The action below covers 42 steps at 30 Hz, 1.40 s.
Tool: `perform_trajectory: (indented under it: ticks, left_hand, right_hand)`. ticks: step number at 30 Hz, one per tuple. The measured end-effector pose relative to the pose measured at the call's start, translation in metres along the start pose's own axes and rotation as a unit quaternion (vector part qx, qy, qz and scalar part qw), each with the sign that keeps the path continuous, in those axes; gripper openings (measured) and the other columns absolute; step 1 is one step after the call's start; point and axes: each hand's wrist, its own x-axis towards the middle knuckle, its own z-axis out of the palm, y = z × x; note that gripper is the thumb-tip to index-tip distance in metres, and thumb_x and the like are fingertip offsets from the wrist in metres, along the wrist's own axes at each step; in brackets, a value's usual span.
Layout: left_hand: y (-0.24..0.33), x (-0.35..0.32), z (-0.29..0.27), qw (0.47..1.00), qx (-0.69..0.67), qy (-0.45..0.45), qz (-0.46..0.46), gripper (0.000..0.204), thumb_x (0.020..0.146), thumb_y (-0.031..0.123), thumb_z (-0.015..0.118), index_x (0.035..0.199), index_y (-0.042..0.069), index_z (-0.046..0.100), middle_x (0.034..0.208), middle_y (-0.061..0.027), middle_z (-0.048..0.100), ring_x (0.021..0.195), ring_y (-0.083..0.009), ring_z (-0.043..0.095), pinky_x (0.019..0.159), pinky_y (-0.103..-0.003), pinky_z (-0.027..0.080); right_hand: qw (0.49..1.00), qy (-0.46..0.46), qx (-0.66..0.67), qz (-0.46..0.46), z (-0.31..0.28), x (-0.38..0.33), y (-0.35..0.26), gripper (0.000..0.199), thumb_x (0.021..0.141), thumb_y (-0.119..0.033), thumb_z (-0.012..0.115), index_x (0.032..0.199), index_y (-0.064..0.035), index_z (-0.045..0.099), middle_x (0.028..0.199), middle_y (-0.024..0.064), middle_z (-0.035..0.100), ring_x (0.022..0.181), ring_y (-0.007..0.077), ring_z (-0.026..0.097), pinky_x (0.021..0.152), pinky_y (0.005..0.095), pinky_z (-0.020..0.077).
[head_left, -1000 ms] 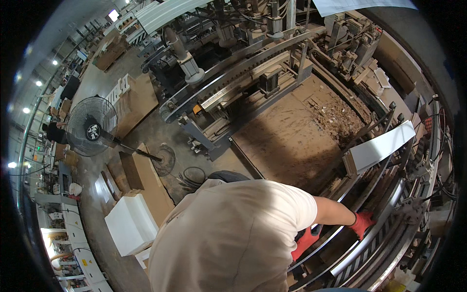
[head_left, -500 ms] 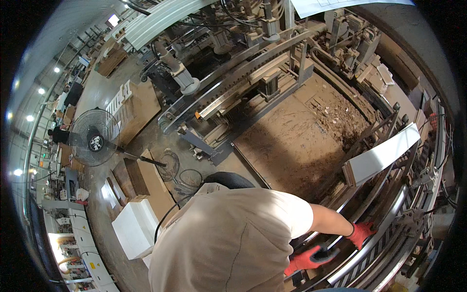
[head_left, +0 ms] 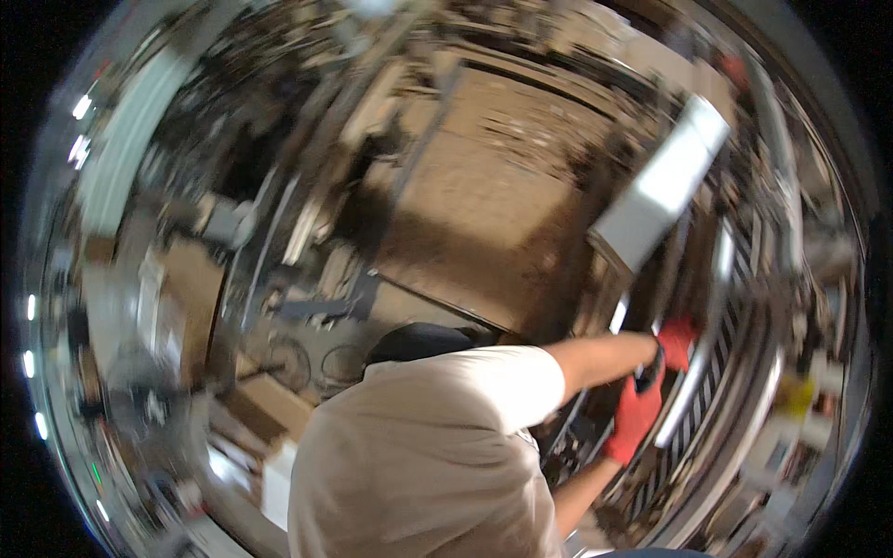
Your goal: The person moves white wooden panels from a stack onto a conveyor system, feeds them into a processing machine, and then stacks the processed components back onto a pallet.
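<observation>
Both of my hands wear red gloves with dark palms, at the right over the metal rails of a machine. My left hand [head_left: 679, 343] is at the end of my outstretched arm, close to a bright metal rail [head_left: 693, 372]; its fingers are blurred. My right hand [head_left: 636, 423] is just below it, with its dark fingertips at or against my left wrist and glove cuff. Whether it grips the cuff cannot be made out. Beyond my hands, a stack of long white panels [head_left: 665, 186] with brown edges lies across the rails.
A brown board bed [head_left: 474, 205] covered with dust and scraps spreads left of the panels. A black-and-white striped strip [head_left: 716, 372] runs beside the rail. Cardboard [head_left: 274, 405] and a white block [head_left: 277, 488] stand at lower left, near a blurred fan [head_left: 153, 405].
The whole view has swung and blurred. My right hand has moved up and forward to my left wrist, so the two gloves now meet or overlap. The panels stay on the rails.
</observation>
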Motion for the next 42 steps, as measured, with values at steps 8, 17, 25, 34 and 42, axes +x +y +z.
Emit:
perform_trajectory:
  ticks: [8,17,25,34,42]
  left_hand:
    - [0.001,0.008,-0.053,0.998,0.026,-0.064,-0.012,0.114,0.059,0.05,0.083,0.149,0.004,0.028,0.145,-0.0378,0.028,0.135,-0.0505,0.031,0.113,-0.048,0.032]
    - [0.0,0.01,-0.028,0.99,0.049,-0.129,-0.041,0.116,0.063,0.045,0.083,0.154,0.015,0.018,0.149,-0.0372,0.019,0.138,-0.048,0.028,0.112,-0.045,0.035]
    - [-0.019,0.018,-0.018,0.992,0.053,-0.114,-0.019,0.12,0.061,0.05,0.084,0.155,0.019,0.015,0.149,-0.0422,0.011,0.139,-0.0506,0.026,0.112,-0.047,0.032]
    - [-0.01,0.012,-0.022,0.993,0.043,-0.113,-0.009,0.12,0.062,0.05,0.083,0.154,0.01,0.017,0.146,-0.0396,0.022,0.137,-0.0483,0.029,0.112,-0.044,0.031]
    - [-0.009,0.013,-0.029,0.993,0.036,-0.115,0.001,0.12,0.063,0.048,0.084,0.154,0.012,0.014,0.145,-0.0386,0.022,0.134,-0.0482,0.033,0.11,-0.045,0.034]
  right_hand:
    - [0.997,-0.004,0.02,-0.08,-0.012,-0.006,-0.043,0.046,0.08,-0.014,0.065,0.126,-0.0088,0.061,0.111,0.0179,0.065,0.1,0.0345,0.063,0.087,0.039,0.0501]
    - [0.96,0.251,0.056,0.113,0.074,-0.121,0.028,0.04,0.083,-0.013,0.065,0.122,-0.0063,0.06,0.115,0.0143,0.063,0.105,0.0325,0.062,0.09,0.0393,0.049]
    - [0.955,0.271,-0.021,0.116,0.081,-0.13,0.025,0.035,0.082,-0.017,0.067,0.114,-0.0059,0.062,0.109,0.0146,0.063,0.096,0.0361,0.063,0.081,0.0415,0.0515]
    - [0.951,0.259,0.044,0.162,0.08,-0.131,0.029,0.033,0.083,-0.018,0.065,0.114,-0.008,0.063,0.108,0.0138,0.064,0.097,0.0358,0.063,0.082,0.0404,0.0514]
    - [0.932,0.339,0.077,0.108,0.071,-0.118,0.051,0.03,0.082,-0.012,0.067,0.112,-0.0058,0.065,0.112,0.0151,0.063,0.101,0.0317,0.063,0.089,0.0346,0.0492]
